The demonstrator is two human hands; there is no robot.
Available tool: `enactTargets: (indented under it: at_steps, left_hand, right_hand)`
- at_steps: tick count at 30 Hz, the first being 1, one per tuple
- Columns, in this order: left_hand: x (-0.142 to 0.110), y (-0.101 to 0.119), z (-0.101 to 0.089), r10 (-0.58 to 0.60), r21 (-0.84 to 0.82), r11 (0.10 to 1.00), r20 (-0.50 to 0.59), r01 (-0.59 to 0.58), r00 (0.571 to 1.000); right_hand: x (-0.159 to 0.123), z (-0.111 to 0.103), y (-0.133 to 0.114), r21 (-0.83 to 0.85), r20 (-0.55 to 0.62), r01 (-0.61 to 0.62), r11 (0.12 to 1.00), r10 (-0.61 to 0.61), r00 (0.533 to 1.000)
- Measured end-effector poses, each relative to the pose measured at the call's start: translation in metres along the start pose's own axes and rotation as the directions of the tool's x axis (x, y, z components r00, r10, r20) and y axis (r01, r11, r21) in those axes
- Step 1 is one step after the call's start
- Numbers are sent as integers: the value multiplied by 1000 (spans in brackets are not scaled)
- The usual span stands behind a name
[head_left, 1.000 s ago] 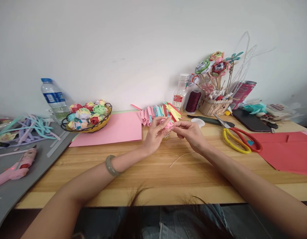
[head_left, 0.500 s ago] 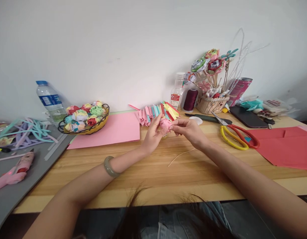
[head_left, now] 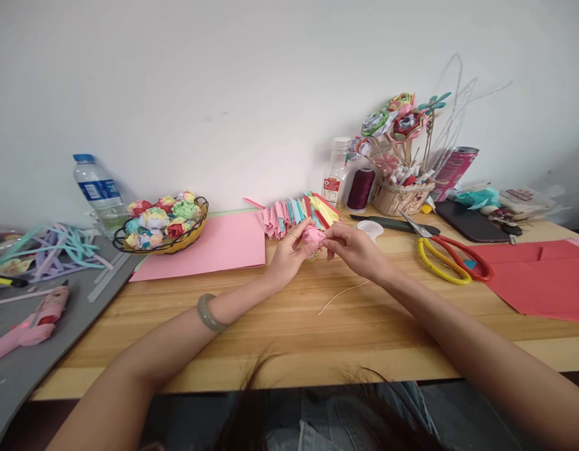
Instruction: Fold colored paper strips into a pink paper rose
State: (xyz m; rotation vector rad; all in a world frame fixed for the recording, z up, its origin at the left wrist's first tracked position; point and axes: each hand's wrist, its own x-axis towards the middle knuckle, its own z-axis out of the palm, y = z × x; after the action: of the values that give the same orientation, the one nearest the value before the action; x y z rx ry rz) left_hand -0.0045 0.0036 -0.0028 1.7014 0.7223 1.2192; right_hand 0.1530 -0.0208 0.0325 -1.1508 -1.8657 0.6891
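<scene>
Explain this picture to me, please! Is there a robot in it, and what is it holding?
No robot here: you see a person's own two bare arms. The camera is worn on the person's head, looking forward and down, so you see about what they see.

The left hand and right hand hold a small pink flower, which looks like folded paper, between their fingers.

Underneath is a wooden table. On the picture's left are a bottle with a blue cap and a basket of paper flowers. On the right are scissors, a phone and red paper. Near the wall stands a spool of dark purple thread.
</scene>
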Motion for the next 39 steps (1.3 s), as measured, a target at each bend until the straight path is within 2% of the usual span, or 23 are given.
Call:
enactTargets:
  at_steps: [6,11,17,22,28,33,39]
  left_hand:
    - [-1,3,0,-1,29,1000,-11,1,1000]
    - [-2,3,-1,-8,0,1000,32,8,999]
    - [-4,3,-5,-39,-21,999,22,39,999]
    - [-6,7,-2,-121,4,993,22,121,992]
    - [3,5,17,-211,-72,974,44,214,976]
    - [20,2,39,-306,-248,917,69,314,949]
    - [28,4,57,-372,-324,874,31,361,928]
  right_hand:
    - [0,2,4,38,6,-47,998,47,999]
    - [-1,4,6,118,32,-83,990,80,996]
    - [3,4,3,36,79,-89,995,86,993]
    - [3,-5,5,16,164,-55,998,52,985]
    - [-4,-22,11,-88,149,63,994,-49,988]
    - [-2,-41,24,-15,133,-4,1000,6,991]
    - [0,-55,38,50,125,-65,997,58,990]
